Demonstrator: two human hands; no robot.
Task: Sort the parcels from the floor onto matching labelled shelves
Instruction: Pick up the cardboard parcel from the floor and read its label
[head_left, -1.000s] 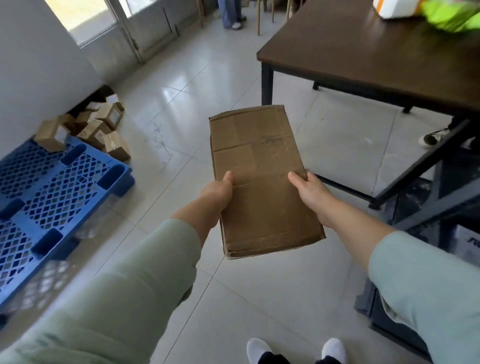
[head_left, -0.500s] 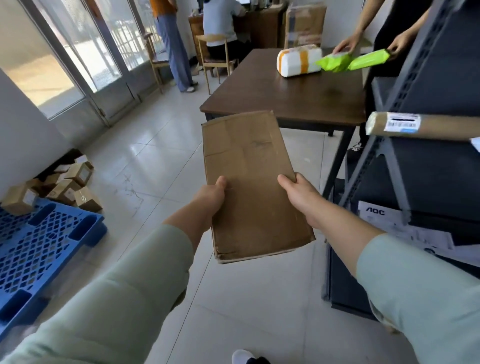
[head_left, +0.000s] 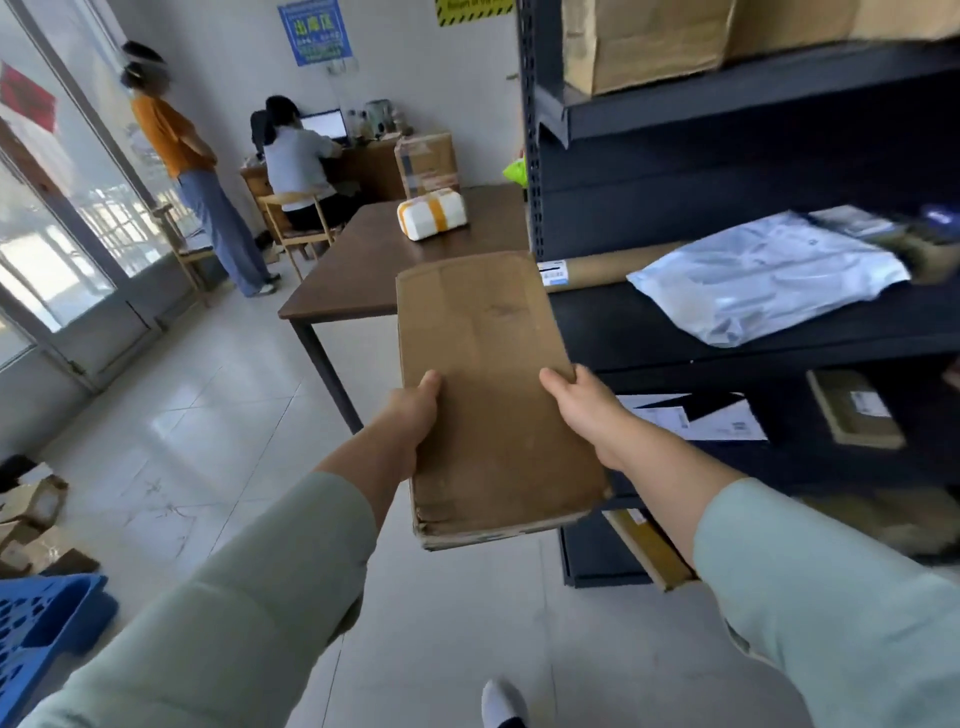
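The dark shelving unit (head_left: 675, 119) rises to the right of the grip, its middle shelf about level with the held parcel's far end. A brown table (head_left: 363, 260) stands beyond the grip, and a blue pallet (head_left: 47, 623) lies well down and left of it. The flat cardboard parcel (head_left: 488, 395) is in the air between 2 hands. The left hand (head_left: 410, 415) clamps its left edge and the right hand (head_left: 587, 410) its right edge, thumbs on top. Up and right of the grip, a silver mailer bag (head_left: 769, 275) lies on the shelf. A cardboard tube (head_left: 597, 267) lies by the parcel's far corner. A white taped package (head_left: 431, 213) rests on the table.
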